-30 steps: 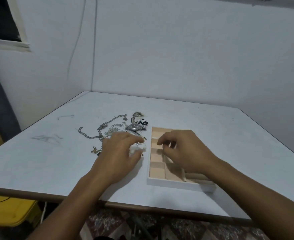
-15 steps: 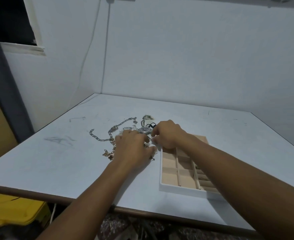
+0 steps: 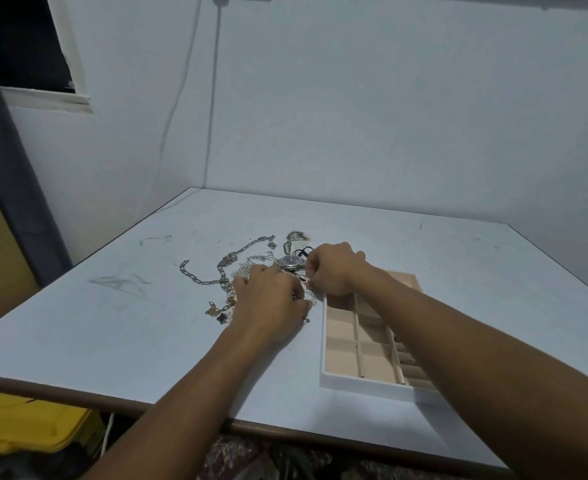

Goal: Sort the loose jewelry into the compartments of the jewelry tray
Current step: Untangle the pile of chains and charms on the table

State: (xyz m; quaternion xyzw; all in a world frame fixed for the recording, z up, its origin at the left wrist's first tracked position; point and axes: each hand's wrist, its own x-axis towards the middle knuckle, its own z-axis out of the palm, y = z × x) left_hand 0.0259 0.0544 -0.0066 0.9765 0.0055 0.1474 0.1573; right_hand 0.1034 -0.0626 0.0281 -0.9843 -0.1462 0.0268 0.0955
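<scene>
Loose jewelry lies in a pile at the table's middle: a silver link chain [image 3: 202, 279], a wristwatch [image 3: 290, 261], a charm bracelet with a black clover [image 3: 221, 315] and several thinner pieces. My left hand [image 3: 271, 301] lies over the pile's right side, fingers bent round a sparkly silver bracelet [image 3: 310, 297]. My right hand [image 3: 334, 268] hovers just right of the watch, fingers curled and pinching a small piece at the pile's edge; which piece it is I cannot tell. The white jewelry tray [image 3: 365, 384] with beige compartments sits to the right, partly under my right forearm.
The white table [image 3: 112, 327] stands in a wall corner, its front edge near me. A yellow bin [image 3: 25, 427] sits on the floor below the left front edge. Cables hang down the back wall.
My right hand left the tray and moved left to the pile beside the watch. My left hand stayed on the pile. The camera shifted, so everything sits further right in view.
</scene>
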